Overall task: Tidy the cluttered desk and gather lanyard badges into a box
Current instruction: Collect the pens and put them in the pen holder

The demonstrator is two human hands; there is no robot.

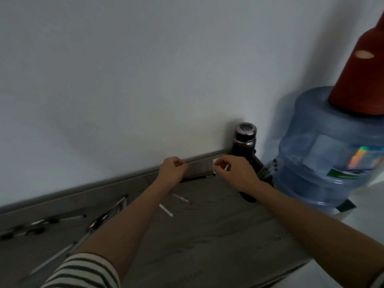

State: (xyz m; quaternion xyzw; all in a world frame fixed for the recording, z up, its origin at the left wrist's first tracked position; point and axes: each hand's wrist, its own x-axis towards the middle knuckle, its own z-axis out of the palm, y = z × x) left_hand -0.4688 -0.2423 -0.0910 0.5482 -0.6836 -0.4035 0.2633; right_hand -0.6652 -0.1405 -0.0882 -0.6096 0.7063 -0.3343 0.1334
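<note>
Grey, flat, rectangular badge card (200, 167) lies lengthwise along the wall at the grey desk (207, 235) rear edge, pinched at its ends by left hand (172, 169) and right hand (234, 171).

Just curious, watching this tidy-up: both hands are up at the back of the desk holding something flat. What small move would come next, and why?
Probably lift it clear. The left hand and right hand pinch the ends of a flat grey piece against the wall, beside the dark flask. What it is stays blurred.
</note>
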